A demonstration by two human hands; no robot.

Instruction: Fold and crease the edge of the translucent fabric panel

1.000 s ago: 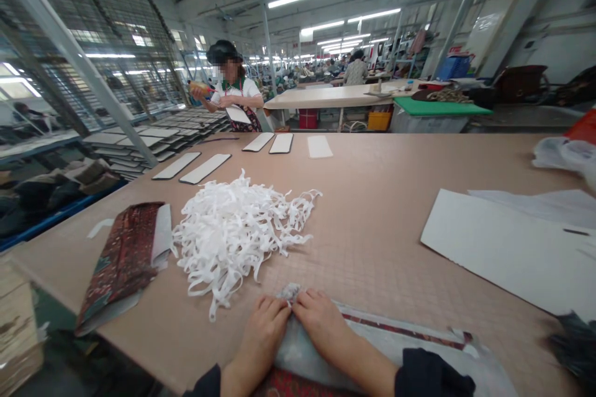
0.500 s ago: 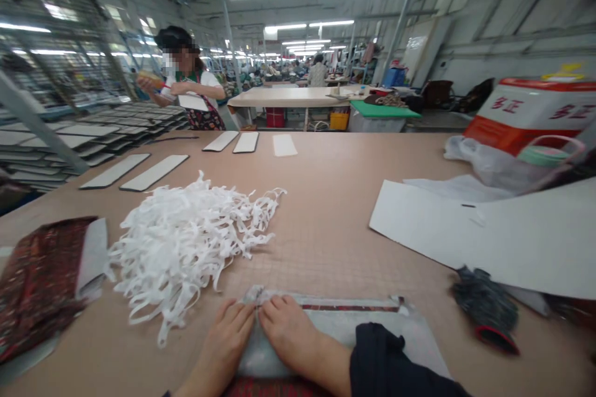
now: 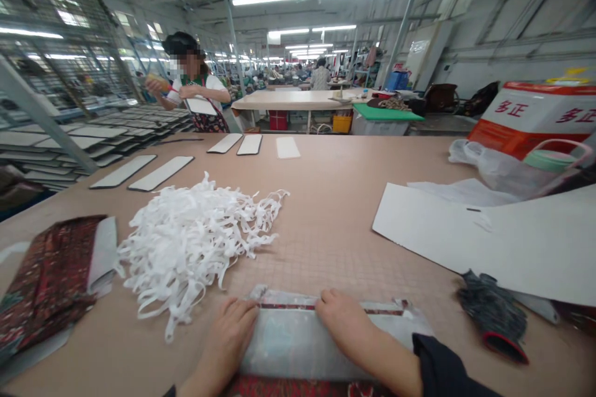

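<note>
head view | left hand and right hand lie flat and open, pressing folded fabric, no grip | uneven pressure could shift it, heh

One head-worn camera looks forward and down (the hands close below).

The right hand has slid rightward along the top edge of the folded grey-lined fabric, now well apart from the left hand, which it touched before.

Pale grey lining under right hand, dark red patterned band along its top; plain white strips beyond left hand (no pattern).
</note>
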